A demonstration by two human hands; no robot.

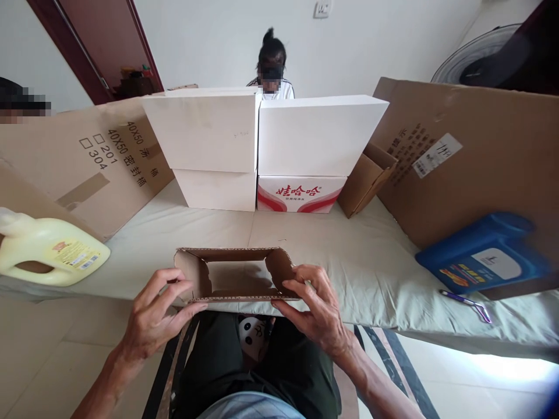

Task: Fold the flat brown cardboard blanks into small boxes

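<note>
A small brown cardboard box (pixel 238 254) stands at the near edge of the cloth-covered table, its opening turned up towards me. Through it shows a pale surface; I cannot tell if that is the box's bottom or the cloth. My left hand (pixel 158 308) pinches the left end, fingers over the wall and thumb along the near edge. At the right end, my right hand (pixel 318 308) grips in the same way, fingertips inside the corner and thumb in front.
White boxes (pixel 323 137) are stacked at the back, before a seated person (pixel 277 87). Large cardboard panels (pixel 471 157) flank both sides. A yellow jug (pixel 65 250) lies left; a blue jug (pixel 484 256) and a purple-handled tool (pixel 467 302) lie right. Another person's head shows far left.
</note>
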